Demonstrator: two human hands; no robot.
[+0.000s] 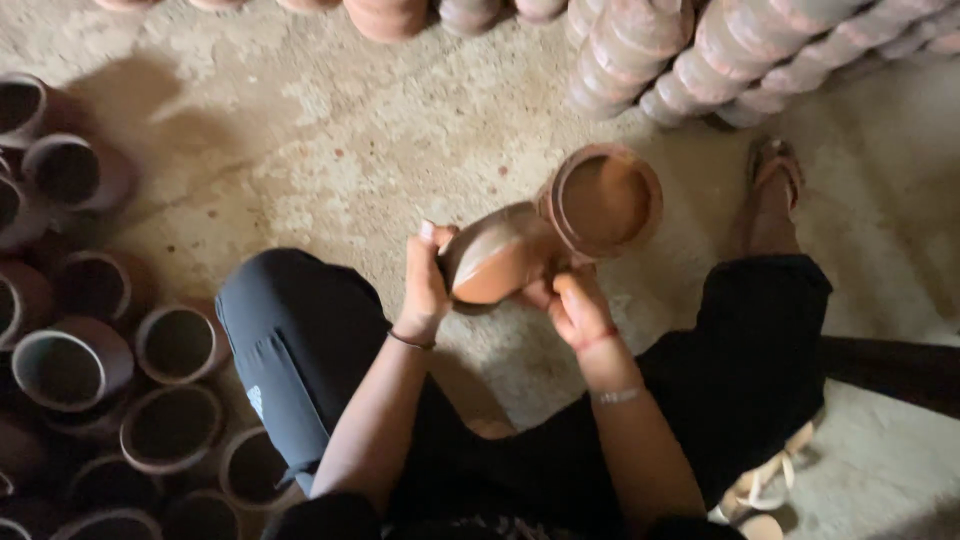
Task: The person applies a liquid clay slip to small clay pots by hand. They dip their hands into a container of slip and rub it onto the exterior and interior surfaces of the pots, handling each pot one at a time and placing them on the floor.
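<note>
Floor (330, 150) rough, pale concrete; stacked clay pots (700, 50) top right, open-mouthed pots (175, 345) clustered left. Clay pot (560, 225) held above floor between knees, tilted, mouth turned right, sitting between both hands. Left hand (425, 275) wrapped round base end, fingers curled on it. Right hand (578, 305) under neck, fingers closed against pot.
</note>
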